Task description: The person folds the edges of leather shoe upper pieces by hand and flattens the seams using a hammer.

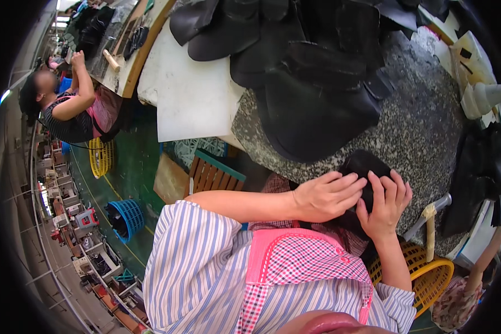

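At the near edge of the speckled stone slab, my left hand [327,196] and my right hand [385,201] hold a small black leather-like piece [366,162] between them. The fingers of my left hand curl over its left side, while those of my right hand press on its right side with the thumb below. Part of this piece is hidden beneath both hands. Just beyond them, large black cut pieces [312,119] lie overlapping in a pile on the slab [428,111]. A hammer [428,217] rests to the right of my right hand.
A white sheet [192,106] lies left of the pile. More black pieces [473,172] and a pale plastic container [481,100] sit at the right. A yellow basket [437,278] stands below the slab, a blue basket [127,218] on the floor. Two people [78,108] work nearby.
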The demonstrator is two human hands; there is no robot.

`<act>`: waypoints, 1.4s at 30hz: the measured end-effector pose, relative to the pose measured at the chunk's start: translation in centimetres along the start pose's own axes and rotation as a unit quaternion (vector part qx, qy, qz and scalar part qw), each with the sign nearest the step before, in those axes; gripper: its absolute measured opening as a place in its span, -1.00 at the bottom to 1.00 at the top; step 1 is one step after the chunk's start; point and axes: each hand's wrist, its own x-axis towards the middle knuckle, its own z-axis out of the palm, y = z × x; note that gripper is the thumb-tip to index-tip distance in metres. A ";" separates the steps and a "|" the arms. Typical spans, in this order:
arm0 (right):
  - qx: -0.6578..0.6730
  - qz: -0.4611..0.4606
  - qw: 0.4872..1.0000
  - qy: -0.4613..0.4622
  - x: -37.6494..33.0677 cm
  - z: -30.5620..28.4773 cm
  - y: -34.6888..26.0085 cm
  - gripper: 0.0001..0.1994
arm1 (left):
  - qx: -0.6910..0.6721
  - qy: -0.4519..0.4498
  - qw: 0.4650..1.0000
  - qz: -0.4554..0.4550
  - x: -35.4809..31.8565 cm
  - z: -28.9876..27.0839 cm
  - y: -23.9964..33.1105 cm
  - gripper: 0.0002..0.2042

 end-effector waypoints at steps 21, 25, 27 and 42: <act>0.106 0.035 0.994 0.005 -0.4 -0.8 1.2 -0.42 | -0.008 -0.072 0.995 0.065 1.3 0.2 -0.4 -0.71; 0.122 0.049 0.986 0.102 -2.0 -4.3 2.4 -0.50 | -0.007 -0.072 0.996 0.052 2.7 1.0 1.0 -0.70; 0.042 0.148 0.970 0.186 -4.9 -5.9 4.1 -0.54 | 0.034 -0.051 0.997 0.046 2.5 1.1 1.7 -0.74; 0.172 0.331 0.910 0.183 -9.3 -5.9 6.9 -0.81 | 0.043 -0.082 0.993 0.073 2.5 1.0 1.7 -0.66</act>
